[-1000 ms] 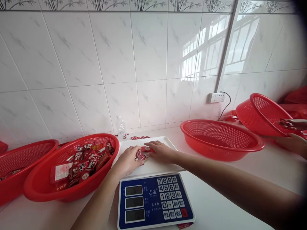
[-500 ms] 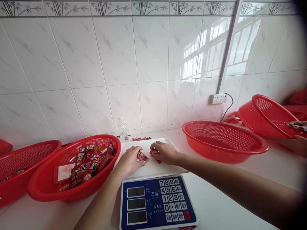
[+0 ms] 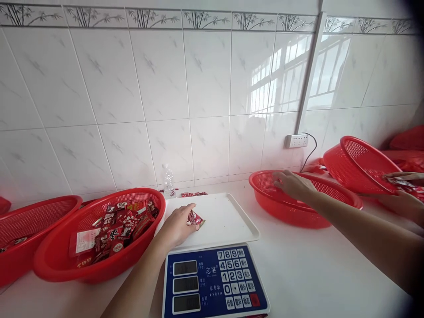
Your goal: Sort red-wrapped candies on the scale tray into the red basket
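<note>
My left hand (image 3: 177, 224) rests on the white tray (image 3: 228, 218) of a blue electronic scale (image 3: 212, 280). Its fingers are closed on a couple of small red snack packets (image 3: 196, 218) that lie on the tray. My right hand (image 3: 293, 184) hangs palm down over the wide red mesh basket (image 3: 344, 201) to the right of the scale. Its fingers are loosely stretched out and no packet shows in them. Left of the scale stands a red basket (image 3: 53, 265) filled with several red snack packets (image 3: 115, 223).
Another red basket (image 3: 33, 216) sits at the far left. A small water bottle (image 3: 168, 180) and loose red packets (image 3: 194, 194) stand by the tiled wall behind the tray. At the right, another person's hands (image 3: 402, 194) hold a tilted red basket (image 3: 361, 163). A wall socket (image 3: 297, 140) hangs above.
My right hand has left the scale tray, where it was closed on a red packet, and swung right over the wide basket. My left hand has stayed on its packets.
</note>
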A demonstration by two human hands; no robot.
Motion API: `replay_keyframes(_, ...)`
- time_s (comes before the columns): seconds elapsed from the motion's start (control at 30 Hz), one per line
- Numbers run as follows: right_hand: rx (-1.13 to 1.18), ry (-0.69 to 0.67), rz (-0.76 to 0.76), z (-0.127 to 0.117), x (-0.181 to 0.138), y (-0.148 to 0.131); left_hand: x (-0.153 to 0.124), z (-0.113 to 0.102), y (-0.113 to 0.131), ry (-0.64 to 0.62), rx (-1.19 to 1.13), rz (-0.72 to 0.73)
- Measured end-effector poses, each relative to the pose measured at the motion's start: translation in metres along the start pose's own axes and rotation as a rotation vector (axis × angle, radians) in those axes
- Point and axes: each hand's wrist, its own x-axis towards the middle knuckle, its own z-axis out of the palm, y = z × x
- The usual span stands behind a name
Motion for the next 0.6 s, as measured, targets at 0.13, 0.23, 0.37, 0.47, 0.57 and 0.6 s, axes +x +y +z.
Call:
replay_keyframes(0.13,0.056,-0.040,-0.014,0.014,-0.005,-0.009,0.001,0.002,0.000,-0.002,-0.055,-0.007)
replay_keyframes(0.23,0.186,-0.098,-0.159,0.021,-0.016,-0.055,0.001,0.004,0.001,0.016,-0.118,0.018)
replay_keyframes(0.37,0.435,-0.287,-0.389,0.024,-0.045,-0.135,0.000,0.007,0.005,0.055,-0.193,0.070)
replay_keyframes(0.47,0.609,-0.416,-0.522,0.026,-0.066,-0.182,0.000,0.008,0.010,0.054,-0.261,0.114)
replay_keyframes(0.57,0.736,-0.452,-0.539,0.027,-0.078,-0.208,-0.001,0.010,0.015,0.046,-0.330,0.126)
replay_keyframes(0.6,0.762,-0.446,-0.527,0.027,-0.080,-0.211,-0.001,0.011,0.016,0.053,-0.358,0.136)
